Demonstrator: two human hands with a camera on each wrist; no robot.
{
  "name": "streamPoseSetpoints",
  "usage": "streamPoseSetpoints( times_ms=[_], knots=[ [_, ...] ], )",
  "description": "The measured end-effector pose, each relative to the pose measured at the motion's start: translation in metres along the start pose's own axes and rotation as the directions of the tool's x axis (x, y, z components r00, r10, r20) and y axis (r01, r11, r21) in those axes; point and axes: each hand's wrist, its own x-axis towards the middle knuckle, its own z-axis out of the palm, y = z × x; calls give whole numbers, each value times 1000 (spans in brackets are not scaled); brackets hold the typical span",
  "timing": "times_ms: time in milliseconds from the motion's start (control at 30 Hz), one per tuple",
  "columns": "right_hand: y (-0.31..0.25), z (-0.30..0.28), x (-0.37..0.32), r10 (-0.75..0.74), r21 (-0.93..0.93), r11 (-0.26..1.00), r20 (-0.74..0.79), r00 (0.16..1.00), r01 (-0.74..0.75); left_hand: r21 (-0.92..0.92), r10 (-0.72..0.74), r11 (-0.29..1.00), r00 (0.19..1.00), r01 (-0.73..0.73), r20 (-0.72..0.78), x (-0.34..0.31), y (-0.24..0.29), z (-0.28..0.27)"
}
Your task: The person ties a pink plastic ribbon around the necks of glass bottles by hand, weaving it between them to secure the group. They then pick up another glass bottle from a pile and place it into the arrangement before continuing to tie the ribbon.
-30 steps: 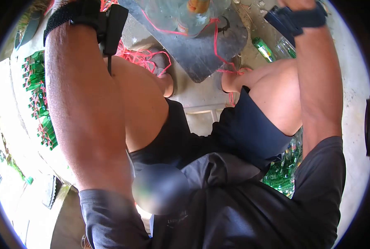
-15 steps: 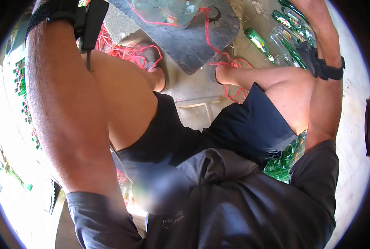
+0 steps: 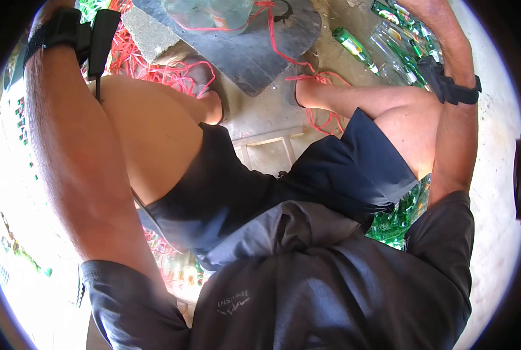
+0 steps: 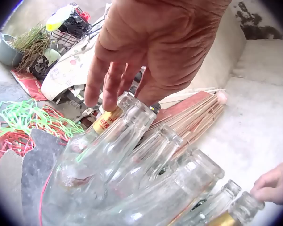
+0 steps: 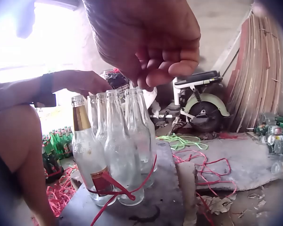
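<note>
Several clear glass bottles [image 5: 119, 155] stand upright in a tight bundle on a dark slab [image 5: 167, 202], with red string [image 5: 125, 190] round them. In the left wrist view my left hand [image 4: 162, 42] hangs over the bundle, its long fingers [image 4: 92, 87] fairly straight. Its fingertips are right at the mouth of a bottle with a yellow neck label [image 4: 105, 121]. My right hand [image 5: 148, 37] is above the bundle's other side, fingers loosely curled, fingertips close over the bottle mouths. Both hands are mostly cut off in the head view.
Green and clear bottles [image 3: 356, 49] lie on the floor at right; more green bottles [image 3: 397, 224] are beside the seat. Tangled red string [image 3: 155, 73] lies by one foot, with loose string around the other ankle. A scooter [image 5: 203, 101] and long wooden strips [image 5: 259, 70] stand behind.
The right forearm has swung outward to the right, uncovering more bottles on the floor. In the head view the bundle, slab and left forearm have shifted left, the bundle and slab also upward.
</note>
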Motion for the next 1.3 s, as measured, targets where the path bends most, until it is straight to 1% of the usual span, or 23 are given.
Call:
streamPoseSetpoints(
  times_ms=[67, 133, 267, 333, 367, 433, 467, 500, 567, 633, 667, 700, 733, 767, 833, 900, 967, 1033, 1100, 1167, 1233, 1267, 1300],
  knots=[
    [-2, -3, -6, -49, -20, 999, 5, 999, 49, -20, 9, 1000, 1000, -9, -3, -3, -1, 1],
    [-8, -9, -13, 75, 47, 996, 120, 990, -81, -67, 24, 997, 1000, -26, -18, -4, -11, 0],
    [-10, -14, -30, 83, -34, 996, 151, 985, -78, -136, -36, 990, 999, 39, 29, -9, -10, -10],
    [5, -15, -33, 38, 96, 993, 338, 940, -75, -157, -30, 987, 999, 33, 25, -12, -10, -9],
    [8, -16, -39, 38, 93, 993, 338, 941, -74, -160, -29, 987, 999, 32, 22, -14, -11, -8],
    [-5, -24, -50, 197, 87, 959, 474, 858, -269, -149, 0, 989, 1000, 2, 11, -17, -10, -8],
    [-15, -30, -51, 260, -3, 954, 499, 827, -298, -154, 3, 988, 1000, -3, 3, -18, -10, -8],
    [-4, -28, -54, 262, -9, 955, 495, 829, -296, -144, 16, 989, 1000, -15, 9, -18, -9, -8],
    [29, -18, -69, 207, -50, 976, 513, 833, -211, -136, 32, 990, 999, -30, 14, -20, -7, -10],
    [24, -22, -71, 188, -18, 978, 498, 847, -207, -142, 7, 990, 1000, -6, 4, -20, -3, -10],
    [22, -24, -70, 39, 12, 999, 384, 923, -48, -145, -8, 989, 1000, 8, 0, -21, -2, -9],
    [18, -24, -67, -117, 22, 993, 262, 958, 115, -146, -15, 989, 1000, 14, -4, -21, -1, -9],
    [14, -19, -66, -114, 18, 993, 262, 958, 113, -150, -32, 988, 999, 31, -6, -21, -1, -8],
    [11, -11, -67, -111, -49, 992, 157, 981, 121, -152, -43, 988, 999, 41, -10, -22, 0, -8],
    [23, 2, -70, -116, -119, 985, 51, 992, 121, -160, -71, 985, 997, 66, -23, -24, 0, -8],
    [60, 16, -73, 79, -84, 995, 373, 925, -51, -177, -99, 980, 994, 91, -36, -27, -1, -7],
    [62, 45, -91, 96, -159, 987, 405, 909, -33, -217, -92, 973, 995, 82, -38, -26, -1, -10],
    [59, 84, -111, 12, -353, 929, 331, 944, 112, -166, -13, 986, 1000, 14, 6, -27, 0, -13],
    [42, 105, -108, 169, -394, 911, 627, 761, 123, -175, -11, 985, 1000, 12, 6, -27, -2, -12],
    [46, 152, -143, 227, -460, 872, 682, 695, 166, -180, -10, 984, 1000, 9, 0, -26, -2, -13],
    [53, 198, -185, 363, -557, 797, 750, 553, 233, -236, -86, 968, 996, 89, 21, -23, -1, -14],
    [51, 202, -191, 370, -563, 794, 746, 554, 228, -241, -79, 967, 997, 82, 20, -20, -3, -12],
    [49, 205, -199, 421, -576, 795, 750, 510, 191, -237, -96, 967, 995, 92, -2, -18, -6, -11]
  ],
)
